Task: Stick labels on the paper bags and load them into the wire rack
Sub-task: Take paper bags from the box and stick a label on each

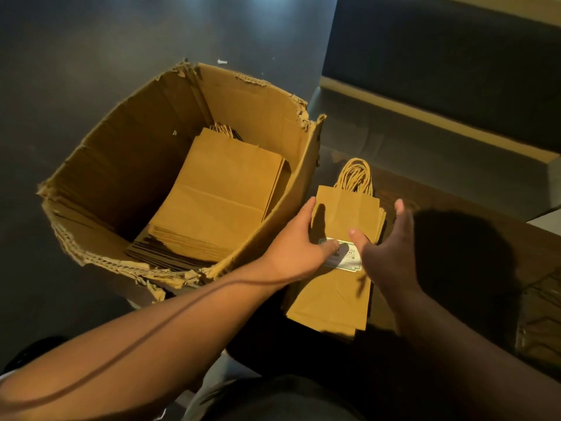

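Torn cardboard box (pixel 170 165) on floor at left, stack of flat paper bags (pixel 212 202) inside. Dark wooden table (pixel 455 202) at right carries smaller bag pile (pixel 343 214), handles far. White label (pixel 346 256) lies mid-bag on top. Left hand (pixel 299 247) flat, thumb pressing label, fingers straight on bag. Right hand (pixel 388 247) raised just beside pile, fingers spread, gripping nothing.

Dim, warm light falls from the upper left; the right hand (pixel 391 253) lies in deep shadow, edges bend, and the floor (pixel 76 56) shows faint glare.
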Tool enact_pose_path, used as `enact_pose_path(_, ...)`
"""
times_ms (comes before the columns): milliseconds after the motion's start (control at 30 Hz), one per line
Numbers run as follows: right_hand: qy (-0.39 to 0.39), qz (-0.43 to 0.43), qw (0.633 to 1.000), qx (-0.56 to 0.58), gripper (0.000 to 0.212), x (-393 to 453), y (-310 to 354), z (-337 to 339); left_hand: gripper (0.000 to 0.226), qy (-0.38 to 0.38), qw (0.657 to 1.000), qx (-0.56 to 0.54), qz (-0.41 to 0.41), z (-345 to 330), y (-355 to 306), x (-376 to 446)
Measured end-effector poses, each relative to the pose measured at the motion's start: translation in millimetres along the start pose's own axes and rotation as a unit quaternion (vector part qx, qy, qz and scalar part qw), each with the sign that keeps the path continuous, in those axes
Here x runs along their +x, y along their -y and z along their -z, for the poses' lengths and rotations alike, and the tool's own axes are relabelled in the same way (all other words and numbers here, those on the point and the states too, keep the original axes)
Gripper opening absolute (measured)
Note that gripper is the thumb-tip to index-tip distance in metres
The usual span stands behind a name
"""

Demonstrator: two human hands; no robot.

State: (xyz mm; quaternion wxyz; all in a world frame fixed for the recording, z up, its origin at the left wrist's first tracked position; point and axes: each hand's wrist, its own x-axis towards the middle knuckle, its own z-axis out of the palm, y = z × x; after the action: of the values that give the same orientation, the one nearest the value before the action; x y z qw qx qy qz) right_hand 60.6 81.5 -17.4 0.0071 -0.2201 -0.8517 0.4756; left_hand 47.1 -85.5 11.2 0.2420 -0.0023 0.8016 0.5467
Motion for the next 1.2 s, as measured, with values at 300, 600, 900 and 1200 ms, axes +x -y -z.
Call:
enact_pose_path(300, 0.134, 0.181, 0.974, 0.006, 0.089, -30.2, 110.5, -41.8, 0.054, -0.079, 0.988, 0.065, -0.116, 123.9, -40.8, -23.7)
enact_pose_path(600, 0.295, 0.333, 0.841, -0.307, 0.053, -40.2, 157.4, -142.8, 0.061, -0.027, 0.905, 0.386, 0.178, 247.0, 63.2, 22.5)
enact_pose_path(900, 0.366, 0.253, 0.755, -0.481, 0.060, -19.2, 157.7, -247.5, 0.030, -0.012, 0.947, 0.121, 0.296, 289.7, 101.6, 45.6)
enact_pose_path(1200, 0.367, 0.193, 0.738, -0.532, 0.104, -11.4, 154.0, -289.1, 0.056, -0.029, 0.952, -0.048, 0.302, 288.8, 110.3, 50.2)
